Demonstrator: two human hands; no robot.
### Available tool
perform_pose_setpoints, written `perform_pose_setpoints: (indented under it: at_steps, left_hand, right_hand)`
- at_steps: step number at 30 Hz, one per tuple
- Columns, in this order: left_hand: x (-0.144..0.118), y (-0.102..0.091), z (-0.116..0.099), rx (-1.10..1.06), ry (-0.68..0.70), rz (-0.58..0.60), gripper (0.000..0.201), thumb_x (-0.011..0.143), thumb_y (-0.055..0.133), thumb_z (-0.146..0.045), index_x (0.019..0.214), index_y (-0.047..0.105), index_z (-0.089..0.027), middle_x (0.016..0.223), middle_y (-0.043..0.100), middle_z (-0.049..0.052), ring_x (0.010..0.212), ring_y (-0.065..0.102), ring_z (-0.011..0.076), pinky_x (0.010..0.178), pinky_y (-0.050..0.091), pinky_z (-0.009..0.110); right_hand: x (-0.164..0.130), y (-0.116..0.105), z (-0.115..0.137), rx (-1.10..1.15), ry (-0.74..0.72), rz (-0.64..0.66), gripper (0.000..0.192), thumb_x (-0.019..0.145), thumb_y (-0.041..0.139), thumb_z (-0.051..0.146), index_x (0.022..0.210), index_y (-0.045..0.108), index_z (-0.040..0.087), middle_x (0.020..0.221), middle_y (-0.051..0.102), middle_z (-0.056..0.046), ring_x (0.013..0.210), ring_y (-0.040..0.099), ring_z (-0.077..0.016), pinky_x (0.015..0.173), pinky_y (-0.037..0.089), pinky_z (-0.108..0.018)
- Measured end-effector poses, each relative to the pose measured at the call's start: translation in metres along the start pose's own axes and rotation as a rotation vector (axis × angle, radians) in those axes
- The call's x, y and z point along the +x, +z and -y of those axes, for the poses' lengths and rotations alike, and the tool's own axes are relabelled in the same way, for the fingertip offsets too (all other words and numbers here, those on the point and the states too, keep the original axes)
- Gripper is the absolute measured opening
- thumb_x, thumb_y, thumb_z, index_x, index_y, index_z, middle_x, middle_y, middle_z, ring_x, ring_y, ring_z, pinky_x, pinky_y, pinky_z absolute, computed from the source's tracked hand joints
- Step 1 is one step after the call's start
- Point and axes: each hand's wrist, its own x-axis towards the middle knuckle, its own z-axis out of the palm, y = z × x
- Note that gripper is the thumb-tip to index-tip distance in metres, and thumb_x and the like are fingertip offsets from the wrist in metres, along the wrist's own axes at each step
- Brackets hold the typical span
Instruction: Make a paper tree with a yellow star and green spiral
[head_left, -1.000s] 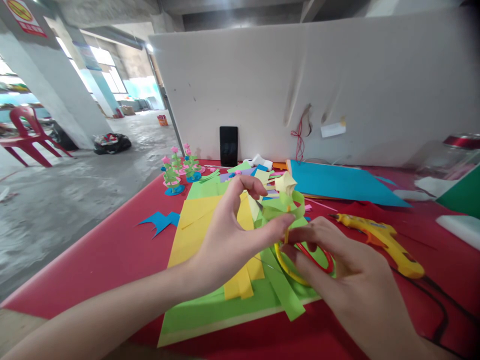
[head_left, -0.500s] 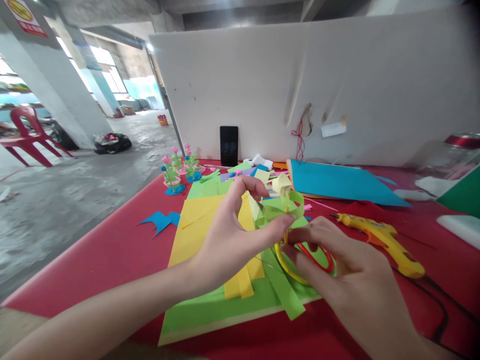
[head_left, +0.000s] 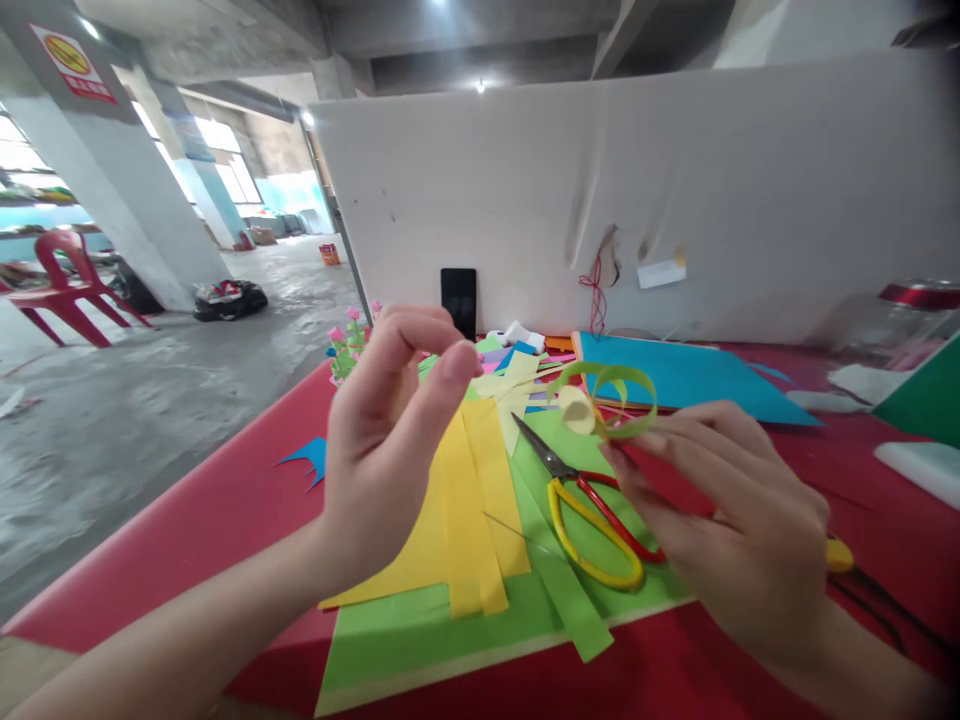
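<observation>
My right hand (head_left: 735,530) pinches a paper flower (head_left: 611,400) by its stem, above the scissors. This flower has curled light-green strips and a pale yellow blossom tipped toward the left. My left hand (head_left: 382,450) is raised to the left of it, apart from it, thumb and fingers drawn together in a pinch. Whatever may be between those fingertips is too small or hidden to tell. Below lie scissors (head_left: 592,520) with one yellow and one red handle, on green paper (head_left: 420,640). Yellow paper strips (head_left: 472,500) lie beside them.
Blue sheets (head_left: 675,375) lie at the back right. Small finished paper flowers (head_left: 349,345) stand at the back left, partly behind my left hand. A black phone (head_left: 459,300) leans on the white board. A yellow glue gun (head_left: 838,555) with a cable is mostly hidden by my right hand.
My left hand has let go of the flower's area and drawn back left, its fingers closing. My right hand has moved slightly right with the flower, now tilted, uncovering the scissors.
</observation>
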Motion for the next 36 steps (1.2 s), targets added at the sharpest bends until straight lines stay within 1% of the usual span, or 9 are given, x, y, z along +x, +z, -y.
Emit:
perform_pose_setpoints:
  at_steps: [3,6,9,12,19,22,26,31,36]
  left_hand:
    - [0.004,-0.006,-0.017,0.256,0.106,0.106,0.010,0.078,0.055,-0.016,0.079,0.059,-0.025,0.083,0.045,0.003,0.087,0.043,0.0170,0.082,0.034,0.034]
    - [0.003,-0.008,-0.030,0.514,0.208,0.243,0.010,0.071,0.061,-0.017,0.080,0.061,-0.022,0.095,0.047,0.006,0.097,0.043,0.0204,0.089,0.033,0.038]
    - [-0.001,-0.005,-0.033,0.666,0.258,0.350,0.014,0.069,0.063,-0.018,0.082,0.064,-0.021,0.106,0.049,0.008,0.105,0.042,0.0241,0.093,0.031,0.040]
    - [-0.004,-0.002,-0.028,0.734,0.292,0.407,0.014,0.070,0.060,-0.017,0.083,0.065,-0.022,0.110,0.052,0.008,0.109,0.040,0.0248,0.095,0.029,0.040]
    - [-0.006,-0.001,-0.011,0.761,0.346,0.399,0.010,0.071,0.060,-0.017,0.078,0.064,-0.023,0.111,0.054,0.006,0.110,0.039,0.0254,0.101,0.025,0.046]
    - [-0.006,-0.001,-0.008,0.770,0.368,0.404,0.012,0.072,0.059,-0.016,0.079,0.063,-0.025,0.111,0.055,0.005,0.110,0.041,0.0268,0.101,0.021,0.050]
    - [-0.006,-0.001,-0.007,0.783,0.376,0.401,0.009,0.071,0.061,-0.018,0.075,0.064,-0.025,0.110,0.056,0.004,0.108,0.043,0.0264,0.103,0.019,0.049]
    - [-0.006,-0.001,-0.012,0.746,0.341,0.400,0.009,0.072,0.060,-0.017,0.073,0.063,-0.025,0.106,0.058,0.003,0.107,0.044,0.0252,0.100,0.024,0.046]
    - [-0.002,-0.002,-0.023,0.630,0.250,0.344,0.010,0.073,0.061,-0.015,0.076,0.062,-0.024,0.098,0.059,0.003,0.100,0.048,0.0240,0.088,0.036,0.042]
  right_hand:
    - [-0.001,-0.002,-0.002,-0.101,-0.059,0.022,0.019,0.070,0.064,0.009,0.081,0.057,0.023,0.076,0.067,-0.003,0.070,0.053,-0.0211,0.062,0.042,-0.038]
    - [-0.001,-0.006,-0.003,-0.230,-0.161,0.052,0.025,0.070,0.064,0.009,0.089,0.056,0.023,0.079,0.068,-0.004,0.072,0.053,-0.0229,0.063,0.040,-0.039]
    - [-0.002,-0.007,-0.004,-0.312,-0.239,0.064,0.025,0.070,0.063,0.010,0.091,0.056,0.021,0.078,0.068,-0.004,0.070,0.052,-0.0233,0.061,0.037,-0.038]
    - [-0.002,-0.005,-0.004,-0.355,-0.286,0.053,0.021,0.070,0.063,0.010,0.088,0.057,0.018,0.076,0.068,-0.005,0.069,0.053,-0.0231,0.058,0.036,-0.037]
    - [-0.005,-0.003,-0.003,-0.381,-0.291,0.073,0.021,0.070,0.063,0.009,0.089,0.057,0.017,0.077,0.068,-0.005,0.072,0.053,-0.0233,0.058,0.036,-0.036]
    - [-0.005,-0.003,-0.002,-0.401,-0.311,0.086,0.023,0.069,0.064,0.009,0.089,0.058,0.016,0.075,0.068,-0.005,0.072,0.054,-0.0243,0.058,0.036,-0.037]
    - [-0.006,-0.002,-0.001,-0.417,-0.313,0.091,0.021,0.071,0.062,0.011,0.090,0.058,0.019,0.076,0.069,-0.004,0.071,0.054,-0.0239,0.059,0.035,-0.037]
    - [-0.006,-0.002,0.000,-0.395,-0.316,0.090,0.023,0.067,0.065,0.007,0.087,0.058,0.015,0.076,0.069,-0.006,0.069,0.053,-0.0246,0.057,0.036,-0.038]
    - [-0.005,-0.001,-0.001,-0.389,-0.325,0.079,0.017,0.068,0.065,0.009,0.083,0.058,0.015,0.075,0.069,-0.006,0.069,0.053,-0.0237,0.056,0.036,-0.037]
